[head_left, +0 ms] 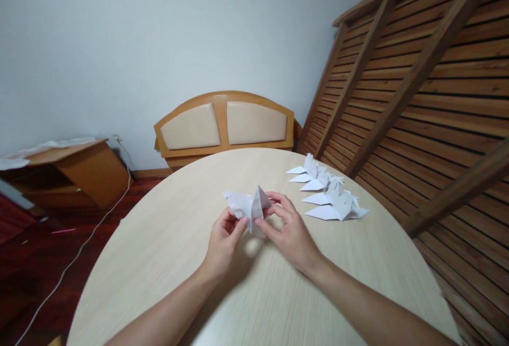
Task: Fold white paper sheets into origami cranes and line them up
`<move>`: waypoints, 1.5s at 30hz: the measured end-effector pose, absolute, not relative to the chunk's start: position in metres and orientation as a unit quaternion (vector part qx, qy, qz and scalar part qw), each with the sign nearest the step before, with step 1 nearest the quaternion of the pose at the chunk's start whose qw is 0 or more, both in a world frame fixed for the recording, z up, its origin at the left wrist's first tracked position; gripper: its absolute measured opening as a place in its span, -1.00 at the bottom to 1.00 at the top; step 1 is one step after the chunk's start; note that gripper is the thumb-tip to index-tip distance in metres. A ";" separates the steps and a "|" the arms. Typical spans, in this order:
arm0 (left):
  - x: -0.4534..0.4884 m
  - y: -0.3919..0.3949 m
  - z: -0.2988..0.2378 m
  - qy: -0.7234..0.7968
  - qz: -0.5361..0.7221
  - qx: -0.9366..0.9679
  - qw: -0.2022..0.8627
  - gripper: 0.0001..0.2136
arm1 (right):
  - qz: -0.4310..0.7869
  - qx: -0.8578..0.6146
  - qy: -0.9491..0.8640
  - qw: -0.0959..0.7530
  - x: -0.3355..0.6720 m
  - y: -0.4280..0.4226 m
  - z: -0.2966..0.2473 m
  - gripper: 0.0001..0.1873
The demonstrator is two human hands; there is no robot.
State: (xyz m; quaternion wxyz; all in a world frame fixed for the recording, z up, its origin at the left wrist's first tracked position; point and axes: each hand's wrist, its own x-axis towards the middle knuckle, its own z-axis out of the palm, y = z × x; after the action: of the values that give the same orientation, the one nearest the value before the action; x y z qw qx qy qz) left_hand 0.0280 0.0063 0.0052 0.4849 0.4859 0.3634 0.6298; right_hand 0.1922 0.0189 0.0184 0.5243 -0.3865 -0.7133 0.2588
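A folded white paper figure (243, 204) is held between my two hands, just above the round table (159, 240). My left hand (225, 237) pinches its lower left side between thumb and fingers. My right hand (288, 228) grips the right side, thumb in front and fingers behind an upright pointed flap. Part of the paper's lower edge is hidden by my fingertips. Several similar folded paper figures (340, 209) stand in a row to the right of my right hand, their long pointed ends toward the left.
Beyond the table stands a wooden headboard (222, 123) with cream panels. A slatted wooden frame (397, 123) leans along the right. At the left are a low wooden cabinet (93, 168) and a white cable (85, 245) running over the dark red floor.
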 end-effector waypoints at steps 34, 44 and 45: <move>0.017 0.017 0.012 0.331 0.641 0.306 0.621 -0.75 | 0.348 -0.299 -0.687 0.563 0.194 0.021 0.015 -0.74; 0.021 0.009 0.012 0.336 0.604 0.343 0.637 -0.71 | -0.001 -0.354 -0.689 0.632 0.207 0.026 0.024 -0.67; 0.021 0.009 0.012 0.337 0.607 0.347 0.631 -0.70 | -0.010 -0.357 -0.693 0.626 0.208 0.025 0.027 -0.75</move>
State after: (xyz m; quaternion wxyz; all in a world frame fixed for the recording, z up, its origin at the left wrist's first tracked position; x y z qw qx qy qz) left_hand 0.0212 0.0093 0.0123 0.6305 0.3471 0.3373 0.6068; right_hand 0.2082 0.0254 0.0275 0.6263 -0.3572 -0.6928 -0.0100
